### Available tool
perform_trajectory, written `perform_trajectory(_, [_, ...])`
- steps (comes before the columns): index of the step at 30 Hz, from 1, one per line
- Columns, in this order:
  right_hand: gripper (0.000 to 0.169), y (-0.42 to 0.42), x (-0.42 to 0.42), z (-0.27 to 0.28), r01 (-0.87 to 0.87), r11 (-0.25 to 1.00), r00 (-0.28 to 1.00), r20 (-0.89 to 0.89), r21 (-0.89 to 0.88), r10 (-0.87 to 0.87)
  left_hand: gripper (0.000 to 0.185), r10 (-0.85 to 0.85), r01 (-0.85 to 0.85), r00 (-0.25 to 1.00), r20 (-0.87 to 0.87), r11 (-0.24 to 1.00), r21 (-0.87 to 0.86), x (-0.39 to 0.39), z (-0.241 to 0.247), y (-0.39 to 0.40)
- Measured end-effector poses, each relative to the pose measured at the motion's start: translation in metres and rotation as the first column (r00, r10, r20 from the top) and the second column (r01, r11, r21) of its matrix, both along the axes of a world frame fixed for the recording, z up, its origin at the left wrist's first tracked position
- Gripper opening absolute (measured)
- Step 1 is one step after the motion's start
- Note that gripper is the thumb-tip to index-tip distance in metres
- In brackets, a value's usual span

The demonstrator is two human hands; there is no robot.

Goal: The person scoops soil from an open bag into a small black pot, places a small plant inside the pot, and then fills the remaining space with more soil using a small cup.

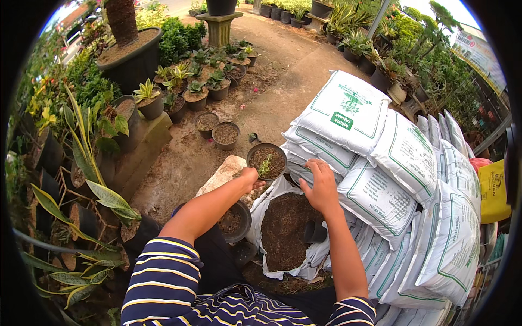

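Note:
A round dark plastic pot (277,168) holds brown soil, with a small green seedling (266,166) over it. My left hand (249,180) is at the pot's near left rim with curled fingers. Whether it grips the seedling or the rim is hidden. My right hand (320,183) hangs with bent, spread fingers, holding nothing, above the right edge of an open white sack (257,228). Dark potting soil (285,230) fills that sack. A small black pot (315,231) lies on the soil at its right side.
Stacked white bags of planting medium (340,106) rise close on the right. A pale rock (222,173) and a dark pot (235,222) lie left of the sack. Two soil-filled pots (225,135) (206,122) stand ahead. Snake plants (81,150) crowd the left.

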State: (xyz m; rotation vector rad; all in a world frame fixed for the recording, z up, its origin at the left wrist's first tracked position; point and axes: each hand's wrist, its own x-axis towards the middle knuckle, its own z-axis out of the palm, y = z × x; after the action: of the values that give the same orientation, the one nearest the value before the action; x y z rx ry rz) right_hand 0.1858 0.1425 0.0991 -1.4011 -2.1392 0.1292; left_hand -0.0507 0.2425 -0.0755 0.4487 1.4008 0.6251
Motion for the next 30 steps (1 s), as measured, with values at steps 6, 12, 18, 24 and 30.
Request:
perform_trajectory(6, [0.055,0.037,-0.037,-0.054,-0.029,0.995,0.984,0.171,-0.094,0.045,0.040,0.270,-0.291,0.951,-0.151,0.947,-0.136,-0.002,-0.061,0.020])
perform_trajectory(12, [0.060,0.121,-0.017,-0.022,-0.110,0.993,0.836,0.545,0.043,0.069,0.051,0.177,-0.198,0.974,-0.144,0.969,-0.148,-0.015,-0.086,0.045])
perform_trajectory(18, [0.071,0.178,0.012,-0.072,-0.210,0.976,0.637,0.765,0.050,0.098,0.057,0.256,-0.255,0.967,-0.016,0.958,-0.128,-0.002,-0.109,0.076])
perform_trajectory(24, [0.084,0.183,0.021,-0.086,-0.233,0.970,0.606,0.790,0.069,0.090,0.063,0.308,-0.309,0.951,-0.021,0.949,-0.066,-0.001,-0.125,0.084])
perform_trajectory(30, [0.081,0.185,0.019,-0.091,-0.228,0.971,0.702,0.703,0.068,0.115,0.050,0.410,-0.411,0.911,-0.037,0.911,-0.017,-0.013,-0.129,0.106])
